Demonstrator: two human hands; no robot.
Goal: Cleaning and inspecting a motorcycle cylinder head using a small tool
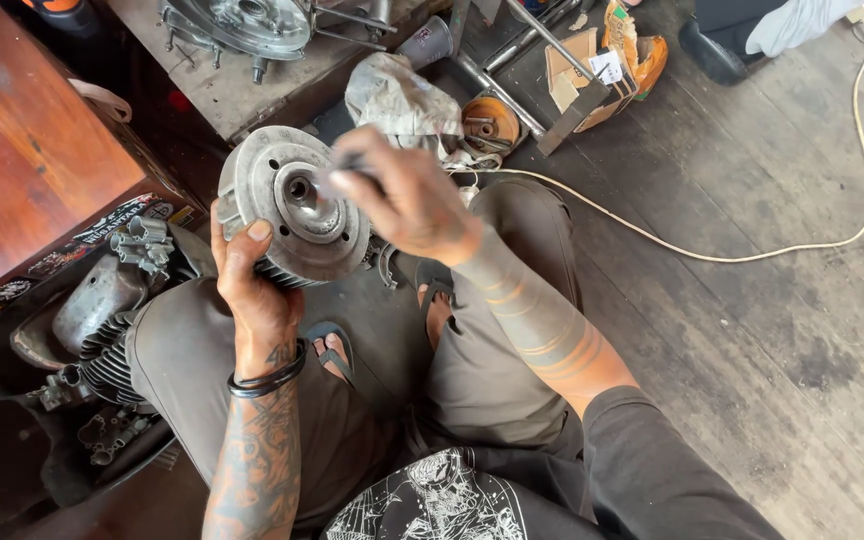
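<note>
1. Floor (752,300): dark worn boards fill the right half of the frame. A pale cable (732,255) loops across them from centre to upper right. The person sits low, knees apart, sandalled feet at centre frame.

2. Bench (32,150): reddish wood, upper left. Below it, at lower left, lies an engine block (102,330) with fins and a bare casing, close by the left knee.

3. Clutter, top centre: a grey rag (392,95), an orange disc (490,122), metal bars and a torn carton (592,75), all within arm's reach of the seat.

4. Cylinder head (287,205): round, finned, grey metal, centre-left of frame, held above the left knee. Its flat face tilts up toward the camera, so the short axis through the centre bore points up and to the right. Judged: turned that way so the bore faces the working hand and the eye.

5. Left hand (257,290): grips the head's lower rim from beneath, thumb on the face, fingers wrapped behind on the fins. A firm, closed hold; it serves as the clamp.

6. Right hand (407,200): fingers pinched shut around a small dark tool (352,165), blurred, with its tip at the bore. What kind of tool, I cannot tell.
</note>
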